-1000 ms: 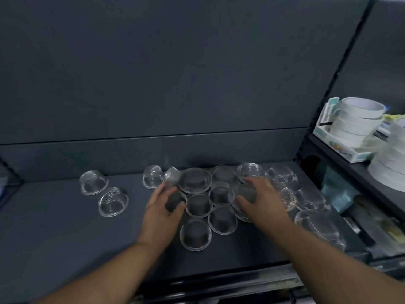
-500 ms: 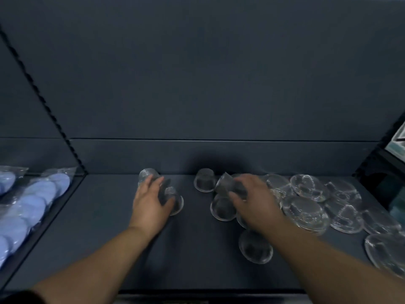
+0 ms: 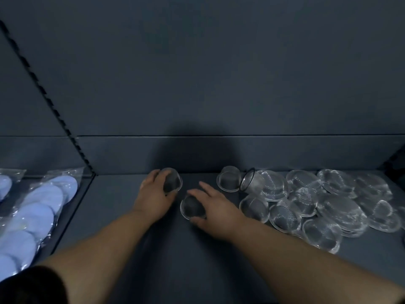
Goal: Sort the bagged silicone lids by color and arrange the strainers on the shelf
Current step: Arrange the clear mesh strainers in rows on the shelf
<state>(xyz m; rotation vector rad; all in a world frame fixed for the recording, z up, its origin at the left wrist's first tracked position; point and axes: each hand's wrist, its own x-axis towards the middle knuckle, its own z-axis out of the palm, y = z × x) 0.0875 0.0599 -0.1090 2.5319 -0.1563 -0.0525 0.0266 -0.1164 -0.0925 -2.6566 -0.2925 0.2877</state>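
Small round metal mesh strainers lie on a dark shelf [image 3: 131, 216]. My left hand [image 3: 153, 196] grips one upturned strainer [image 3: 173, 183] near the back wall. Just right of it, my right hand [image 3: 215, 208] holds a second strainer [image 3: 191, 208] against the shelf, thumb below and fingers above. A loose heap of several more strainers [image 3: 306, 198] spreads across the right half of the shelf, one tipped on its side [image 3: 251, 182]. Light blue silicone lids in clear bags [image 3: 37, 207] lie in the bay to the left.
A dark back panel rises behind the shelf. A slotted upright [image 3: 50, 102] and a shelf edge separate the lid bay from this one. Bare shelf surface lies in front of my hands and toward the left divider.
The view has swung left and nearer. My right hand has carried one strainer left out of the heap, close to the left hand, which still holds its strainer near the back.
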